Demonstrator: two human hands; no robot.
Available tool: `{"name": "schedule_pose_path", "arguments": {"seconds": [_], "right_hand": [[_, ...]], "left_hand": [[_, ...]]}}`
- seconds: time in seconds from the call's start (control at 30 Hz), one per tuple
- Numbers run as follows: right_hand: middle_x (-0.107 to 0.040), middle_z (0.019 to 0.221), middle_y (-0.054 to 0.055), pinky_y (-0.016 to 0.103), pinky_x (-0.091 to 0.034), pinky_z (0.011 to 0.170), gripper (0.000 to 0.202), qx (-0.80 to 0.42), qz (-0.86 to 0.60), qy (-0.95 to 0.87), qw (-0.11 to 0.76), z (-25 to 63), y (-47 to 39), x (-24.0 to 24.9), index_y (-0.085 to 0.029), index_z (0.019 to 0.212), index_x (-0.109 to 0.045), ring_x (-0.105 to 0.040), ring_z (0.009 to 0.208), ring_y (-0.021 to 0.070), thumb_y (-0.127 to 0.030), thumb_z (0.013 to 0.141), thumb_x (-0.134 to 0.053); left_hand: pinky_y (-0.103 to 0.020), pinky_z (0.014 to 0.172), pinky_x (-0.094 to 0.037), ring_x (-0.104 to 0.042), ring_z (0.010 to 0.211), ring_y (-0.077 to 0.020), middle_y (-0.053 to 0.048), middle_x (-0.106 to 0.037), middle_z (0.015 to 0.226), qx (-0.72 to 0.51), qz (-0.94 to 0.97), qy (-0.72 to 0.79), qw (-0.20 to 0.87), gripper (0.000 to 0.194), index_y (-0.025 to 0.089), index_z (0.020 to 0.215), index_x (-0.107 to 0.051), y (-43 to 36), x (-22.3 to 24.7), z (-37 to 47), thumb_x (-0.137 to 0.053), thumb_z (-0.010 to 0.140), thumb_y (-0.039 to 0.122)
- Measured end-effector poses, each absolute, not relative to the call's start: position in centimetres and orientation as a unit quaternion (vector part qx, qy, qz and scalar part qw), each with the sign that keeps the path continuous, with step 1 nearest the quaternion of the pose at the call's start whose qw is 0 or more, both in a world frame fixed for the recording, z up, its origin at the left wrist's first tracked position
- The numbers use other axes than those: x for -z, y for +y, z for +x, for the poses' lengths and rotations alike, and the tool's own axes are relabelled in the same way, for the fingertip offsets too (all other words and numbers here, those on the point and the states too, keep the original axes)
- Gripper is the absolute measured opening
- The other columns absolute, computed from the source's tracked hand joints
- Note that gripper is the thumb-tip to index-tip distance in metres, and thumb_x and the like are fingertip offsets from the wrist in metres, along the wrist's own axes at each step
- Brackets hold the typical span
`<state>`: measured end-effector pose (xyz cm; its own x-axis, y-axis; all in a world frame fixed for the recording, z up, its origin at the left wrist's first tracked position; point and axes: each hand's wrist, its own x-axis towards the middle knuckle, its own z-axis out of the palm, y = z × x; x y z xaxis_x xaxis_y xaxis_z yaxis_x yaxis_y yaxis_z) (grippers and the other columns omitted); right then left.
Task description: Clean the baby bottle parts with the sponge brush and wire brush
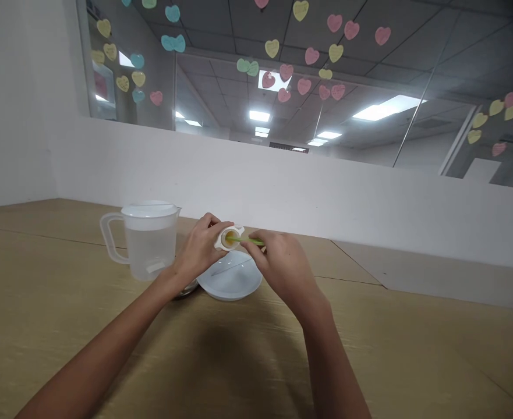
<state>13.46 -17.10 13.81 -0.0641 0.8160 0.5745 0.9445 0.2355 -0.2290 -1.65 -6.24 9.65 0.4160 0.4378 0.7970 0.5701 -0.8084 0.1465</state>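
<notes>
My left hand (201, 241) is closed round a small white cup-like holder (222, 240), tilted so that its opening faces me. Something orange-yellow shows inside it. Between the fingertips of my right hand (282, 262) is a thin green stick (251, 240), whose far end reaches into the opening. Both hands are above a white bowl (230, 285) on the table, with a thin clear line across it that I cannot make out. Left of the bowl, partly hidden by my left wrist, a shiny metal dish (187, 290) shows its edge.
A translucent lidded pitcher (149, 244) stands on the wooden table (391, 349), left of my hands, its handle pointing left. Behind the table rises a white wall (256, 186) with a window above it, dotted with heart-shaped notes. A pale panel (435, 273) lies at the right rear.
</notes>
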Motion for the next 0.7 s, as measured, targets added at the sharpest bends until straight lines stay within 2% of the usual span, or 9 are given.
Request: {"name": "schedule_pose_path", "arguments": {"seconds": [0.13, 0.27, 0.4, 0.53, 0.7], "right_hand": [[-0.051, 0.052, 0.0, 0.024, -0.017, 0.047, 0.045, 0.127, -0.64, -0.696, 0.299, 13.28, -16.92, -13.85, -0.016, 0.059, -0.056, -0.033, 0.046, 0.0087, -0.04, 0.09, -0.035], [-0.048, 0.051, -0.001, 0.024, -0.017, 0.048, 0.04, 0.14, -0.623, -0.706, 0.305, 13.3, -16.81, -13.75, -0.016, 0.059, -0.056, -0.028, 0.046, 0.0086, -0.035, 0.089, -0.038], [-0.053, 0.056, 0.0, 0.025, -0.018, 0.049, 0.033, 0.149, -0.605, -0.721, 0.304, 13.38, -16.79, -13.65, -0.016, 0.064, -0.061, -0.034, 0.049, 0.0089, -0.028, 0.087, -0.041], [-0.062, 0.073, 0.003, 0.024, -0.026, 0.053, 0.023, 0.14, -0.575, -0.736, 0.33, 13.55, -16.68, -13.49, -0.018, 0.081, -0.068, -0.049, 0.062, 0.0114, -0.021, 0.085, -0.045], [-0.064, 0.091, 0.004, 0.023, -0.035, 0.06, 0.029, 0.12, -0.527, -0.763, 0.356, 13.8, -16.58, -13.36, -0.019, 0.09, -0.068, -0.055, 0.072, 0.0122, -0.007, 0.08, -0.044]], "left_hand": [[-0.028, 0.07, -0.046, -0.052, 0.08, -0.0162, -0.002, -0.047, 0.088, 0.472, -0.819, -0.324, 0.049, 0.04, 0.022, 0.107, -0.06, -6.33, -9.92, -1.6, -0.065, 0.067, 0.022], [-0.028, 0.07, -0.046, -0.053, 0.078, -0.0155, -0.002, -0.047, 0.088, 0.465, -0.815, -0.342, 0.046, 0.039, 0.021, 0.104, -0.061, -6.12, -10.04, -1.68, -0.065, 0.065, 0.021], [-0.028, 0.068, -0.046, -0.053, 0.079, -0.0158, -0.003, -0.047, 0.089, 0.464, -0.815, -0.344, 0.051, 0.039, 0.02, 0.105, -0.061, -6.25, -10.03, -1.64, -0.065, 0.066, 0.021], [-0.027, 0.068, -0.046, -0.052, 0.079, -0.0155, -0.002, -0.047, 0.089, 0.47, -0.812, -0.343, 0.055, 0.04, 0.022, 0.106, -0.061, -6.63, -9.99, -1.5, -0.065, 0.066, 0.021], [-0.026, 0.066, -0.046, -0.052, 0.077, -0.0143, -0.002, -0.046, 0.088, 0.474, -0.814, -0.332, 0.045, 0.04, 0.023, 0.105, -0.06, -6.67, -9.89, -1.41, -0.066, 0.066, 0.02]]}}
